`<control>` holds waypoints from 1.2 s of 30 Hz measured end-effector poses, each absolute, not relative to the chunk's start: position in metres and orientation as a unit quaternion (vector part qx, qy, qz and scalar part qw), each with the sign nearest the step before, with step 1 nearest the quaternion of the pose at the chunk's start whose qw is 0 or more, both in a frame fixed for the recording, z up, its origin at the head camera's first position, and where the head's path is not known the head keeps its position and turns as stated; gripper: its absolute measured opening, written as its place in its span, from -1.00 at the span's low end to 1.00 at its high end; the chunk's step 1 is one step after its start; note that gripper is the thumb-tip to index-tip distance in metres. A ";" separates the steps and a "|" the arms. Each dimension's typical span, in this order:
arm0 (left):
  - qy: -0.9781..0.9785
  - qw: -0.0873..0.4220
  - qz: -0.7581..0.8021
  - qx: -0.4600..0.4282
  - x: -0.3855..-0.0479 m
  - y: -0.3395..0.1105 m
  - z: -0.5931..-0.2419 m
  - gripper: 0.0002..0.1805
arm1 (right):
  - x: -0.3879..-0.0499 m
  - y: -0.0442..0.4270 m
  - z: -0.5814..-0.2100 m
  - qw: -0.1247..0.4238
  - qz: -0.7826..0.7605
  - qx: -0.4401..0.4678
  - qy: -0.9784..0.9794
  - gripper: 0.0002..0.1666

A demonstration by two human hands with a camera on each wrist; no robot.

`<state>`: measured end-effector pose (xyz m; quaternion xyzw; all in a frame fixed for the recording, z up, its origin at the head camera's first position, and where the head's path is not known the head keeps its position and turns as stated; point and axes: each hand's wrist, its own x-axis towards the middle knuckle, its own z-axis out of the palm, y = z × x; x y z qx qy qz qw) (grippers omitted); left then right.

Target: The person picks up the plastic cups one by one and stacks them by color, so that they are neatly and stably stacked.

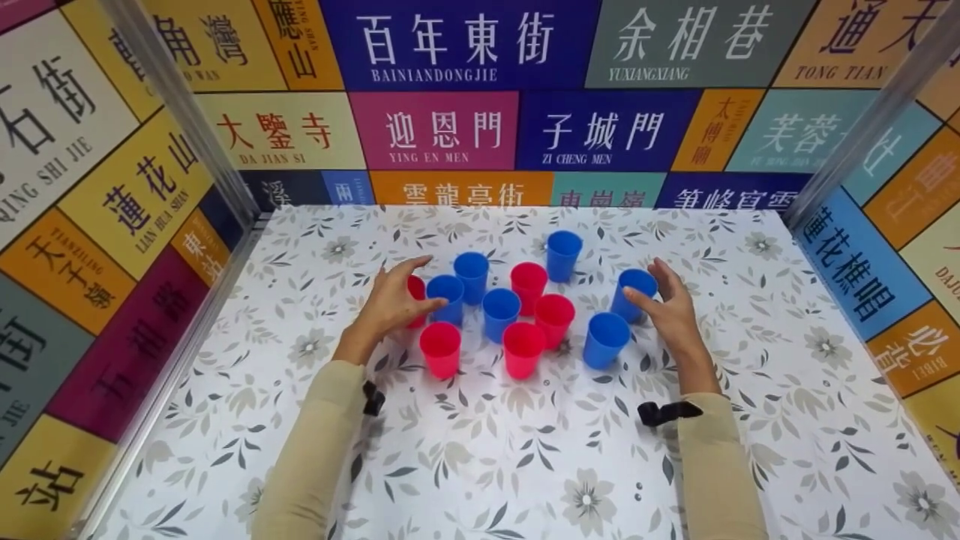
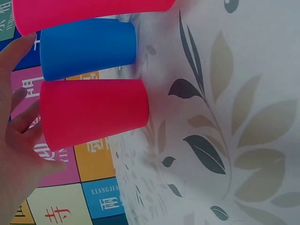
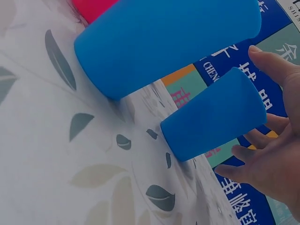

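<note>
In the head view my left hand (image 1: 388, 301) is spread beside a red cup (image 1: 415, 301) at the group's left edge, its thumb in front of a blue cup (image 1: 445, 301). The left wrist view shows the fingers around the rim end of a red cup (image 2: 93, 112); contact is unclear. On the other side my right hand (image 1: 673, 311) curves loosely around a blue cup (image 1: 632, 294), its thumb over the near side. In the right wrist view a gap shows between the thumb and the blue cup (image 3: 215, 117); whether the fingertips touch it I cannot tell.
Several upright cups stand between the hands, among them a front red cup (image 1: 440, 351), a middle blue cup (image 1: 500, 315), a back blue cup (image 1: 563, 256) and a blue cup (image 1: 607, 341) near the right hand. Sign-patterned panels (image 1: 435, 131) border the flower-patterned table (image 1: 495, 480).
</note>
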<state>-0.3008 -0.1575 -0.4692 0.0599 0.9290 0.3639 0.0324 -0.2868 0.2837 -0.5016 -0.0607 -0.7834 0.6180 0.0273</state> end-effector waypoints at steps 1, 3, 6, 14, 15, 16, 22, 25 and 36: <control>0.929 0.036 0.363 0.061 -0.302 -0.156 -0.469 -0.07 | -0.287 0.283 -0.502 0.029 0.622 -0.061 -0.780 0.16; 0.929 0.042 0.362 0.067 -0.303 -0.153 -0.468 -0.06 | -0.287 0.282 -0.502 0.032 0.628 -0.062 -0.775 0.15; 0.927 0.052 0.362 0.087 -0.304 -0.150 -0.467 -0.04 | -0.288 0.281 -0.503 0.031 0.631 -0.066 -0.772 0.15; 0.927 0.048 0.345 0.140 -0.311 -0.146 -0.464 0.00 | -0.288 0.281 -0.508 0.023 0.633 -0.064 -0.772 0.12; 0.927 0.052 0.343 0.142 -0.312 -0.146 -0.464 0.00 | -0.288 0.281 -0.509 0.021 0.629 -0.066 -0.775 0.13; 0.927 0.055 0.343 0.143 -0.313 -0.146 -0.464 -0.01 | -0.288 0.281 -0.508 0.021 0.625 -0.066 -0.777 0.13; 0.926 0.072 0.344 0.135 -0.317 -0.147 -0.464 -0.09 | -0.289 0.278 -0.511 0.027 0.618 -0.066 -0.783 0.14; 0.930 0.078 0.334 0.133 -0.318 -0.147 -0.464 -0.12 | -0.290 0.279 -0.514 0.031 0.622 -0.072 -0.779 0.14; 0.935 0.069 0.324 0.127 -0.318 -0.148 -0.468 -0.19 | -0.292 0.274 -0.516 0.037 0.640 -0.080 -0.763 0.02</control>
